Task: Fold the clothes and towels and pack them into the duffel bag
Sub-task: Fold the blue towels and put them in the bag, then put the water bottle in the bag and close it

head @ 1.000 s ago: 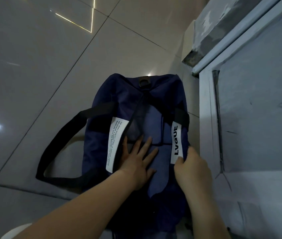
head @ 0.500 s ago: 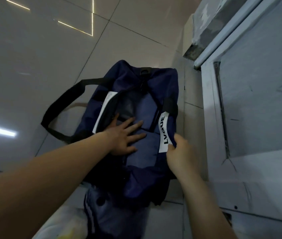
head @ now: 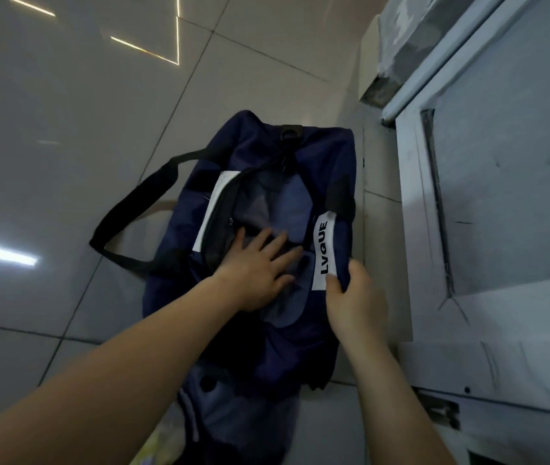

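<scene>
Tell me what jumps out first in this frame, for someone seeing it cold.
A navy duffel bag lies open on the pale tiled floor at centre, its black strap looping out to the left. The left hand presses flat on blue cloth inside the opening, while the right hand pinches the bag's right edge by the white LVGUE label. A white panelled door fills the right side.

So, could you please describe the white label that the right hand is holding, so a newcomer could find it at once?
Start at the navy duffel bag lying on the tiled floor beside the pale cabinet. On the bag's right edge sits a white label, its lower end pinched by the right hand. Unlike the other white label across the opening, it reads LVGUE in bold black letters.
</scene>
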Demonstrator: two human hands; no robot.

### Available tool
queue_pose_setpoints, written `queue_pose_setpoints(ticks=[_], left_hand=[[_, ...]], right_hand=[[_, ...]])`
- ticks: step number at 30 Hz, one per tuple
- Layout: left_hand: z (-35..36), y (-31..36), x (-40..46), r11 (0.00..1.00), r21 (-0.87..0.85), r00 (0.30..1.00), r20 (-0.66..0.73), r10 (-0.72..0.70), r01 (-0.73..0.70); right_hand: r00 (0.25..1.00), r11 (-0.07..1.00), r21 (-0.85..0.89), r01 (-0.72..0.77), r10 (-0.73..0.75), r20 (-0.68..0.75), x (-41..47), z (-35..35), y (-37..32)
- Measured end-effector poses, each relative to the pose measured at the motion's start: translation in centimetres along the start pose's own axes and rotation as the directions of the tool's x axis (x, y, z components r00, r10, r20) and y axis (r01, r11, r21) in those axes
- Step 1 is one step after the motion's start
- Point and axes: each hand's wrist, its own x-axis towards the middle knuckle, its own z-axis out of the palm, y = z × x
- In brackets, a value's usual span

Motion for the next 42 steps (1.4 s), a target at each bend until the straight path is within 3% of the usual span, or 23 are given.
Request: queue_pose_setpoints(ticks=[4,10,14,21,25,28,30,33,38,40,42], left_hand=[[-1.7,0.3,-5.2,0.984,-0.021,0.902,-0.403,0.154,-0.177],[-7.8,3.7,-11.6,0.98,-0.052,0.799,-0.588,0.124,-0.191],[-14.2,7.8,-15.0,0.954,-0.008,0.724,-0.653,0.221,-0.299],[-22.9,13.3,-20.8,0.851,0.257,0.684,-0.51,0.522,-0.458],[-26.9,15.7,-24.5,0.88,0.252,0.876,-0.173,0.45,-0.402],[-29.3,18.4,-26.9,0.865,0.335,0.921,0.021,0.39,-0.374],[-29.8,20.2,-28.0,0.859,0.36,0.923,0.012,0.385,-0.364],[-28.9,22.6,-29.1,0.891,0.268,0.923,-0.015,0.384,-0.366],[-23.8,24.1,-28.3,0.949,0.128,0.955,0.103,0.277,-0.289],[-21.2,24.2,-27.9,0.943,0.151,0.955,0.053,0.292,-0.296],[-19.3,24.2,-27.7,0.905,0.256,0.941,0.106,0.322,-0.338]], right_hand=[[0.997,0.99,0.12,0.073,-0.067,-0.049,-3.0,-1.5,-1.2],[0.967,0.92,0.311,0.236,-0.19,-0.172,-10.6,-6.4,-1.5],[0.958,0.905,0.333,0.265,-0.21,-0.193,-15.9,-10.1,-1.2],[0.946,0.899,0.348,0.267,-0.176,-0.273,-23.3,-16.2,-0.2],[0.924,0.898,0.325,0.296,-0.183,-0.337,-26.6,-18.0,1.1],[0.938,0.896,0.356,0.266,-0.155,-0.309,-28.3,-18.6,1.6],[0.948,0.889,0.386,0.245,-0.137,-0.286,-29.2,-18.8,1.6],[0.951,0.882,0.4,0.249,-0.145,-0.274,-29.9,-19.3,2.0],[0.952,0.866,0.456,0.204,-0.068,-0.298,-29.9,-20.7,4.8],[0.946,0.877,0.458,0.147,0.01,-0.323,-29.8,-20.9,7.1],[0.932,0.895,0.442,0.062,0.106,-0.347,-29.8,-20.6,9.7]])
